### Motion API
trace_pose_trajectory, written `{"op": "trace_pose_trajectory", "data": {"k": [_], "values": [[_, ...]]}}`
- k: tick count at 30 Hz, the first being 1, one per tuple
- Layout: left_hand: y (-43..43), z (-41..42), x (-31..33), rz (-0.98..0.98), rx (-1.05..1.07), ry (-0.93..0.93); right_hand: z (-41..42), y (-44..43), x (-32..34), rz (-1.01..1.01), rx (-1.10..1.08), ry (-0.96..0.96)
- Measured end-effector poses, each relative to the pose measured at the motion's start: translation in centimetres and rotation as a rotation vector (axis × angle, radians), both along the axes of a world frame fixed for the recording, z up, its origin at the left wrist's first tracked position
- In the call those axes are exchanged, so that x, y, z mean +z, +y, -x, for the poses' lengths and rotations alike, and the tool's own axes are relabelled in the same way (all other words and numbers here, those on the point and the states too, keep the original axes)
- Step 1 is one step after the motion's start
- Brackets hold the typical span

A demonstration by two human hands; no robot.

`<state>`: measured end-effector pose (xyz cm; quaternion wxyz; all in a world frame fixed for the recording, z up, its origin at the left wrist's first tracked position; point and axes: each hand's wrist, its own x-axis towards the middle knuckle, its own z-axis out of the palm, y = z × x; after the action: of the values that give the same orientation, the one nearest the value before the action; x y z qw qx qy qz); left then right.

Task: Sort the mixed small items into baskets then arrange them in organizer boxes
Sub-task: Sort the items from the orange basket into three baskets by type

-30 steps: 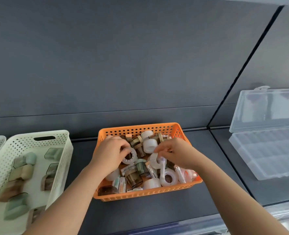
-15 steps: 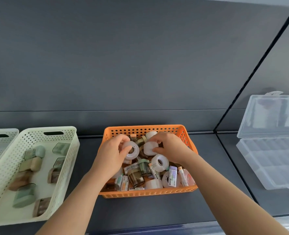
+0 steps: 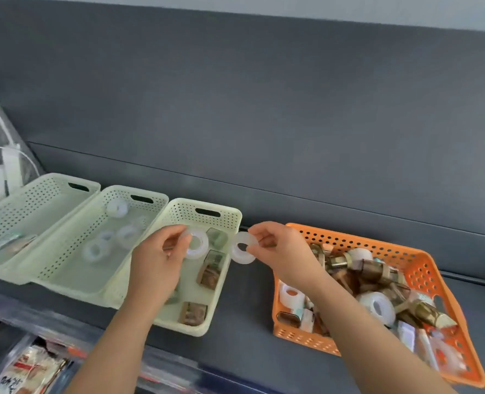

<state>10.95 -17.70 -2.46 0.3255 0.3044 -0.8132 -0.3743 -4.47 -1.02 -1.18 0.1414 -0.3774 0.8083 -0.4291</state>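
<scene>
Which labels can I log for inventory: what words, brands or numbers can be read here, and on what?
No text reads clearly.
Printed packets, bottom left: dark characters, too blurred to read.
Small boxes in the orange basket: labels too small and blurred.
The tape rolls and pale green baskets show no text.
</scene>
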Motion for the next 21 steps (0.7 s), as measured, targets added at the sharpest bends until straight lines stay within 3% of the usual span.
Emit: {"op": "trace_pose_trajectory", "data": {"k": [6, 12, 21], "values": [[-11.8, -6.4, -0.2, 0.059, 0.125, -0.143, -4.1, -10.6, 0.2, 0.077, 0.029, -0.131], [-19.8, -9.0, -1.8, -0.004, -0.072, -0.426, -7.0, -19.1, -0.4, -0.004, 0.018, -0.142], [-23.7, -10.1, -3.5, -0.060, -0.275, -0.539, -10.3, -24.7, -1.8, -0.350, 0.165, 0.130]]}}
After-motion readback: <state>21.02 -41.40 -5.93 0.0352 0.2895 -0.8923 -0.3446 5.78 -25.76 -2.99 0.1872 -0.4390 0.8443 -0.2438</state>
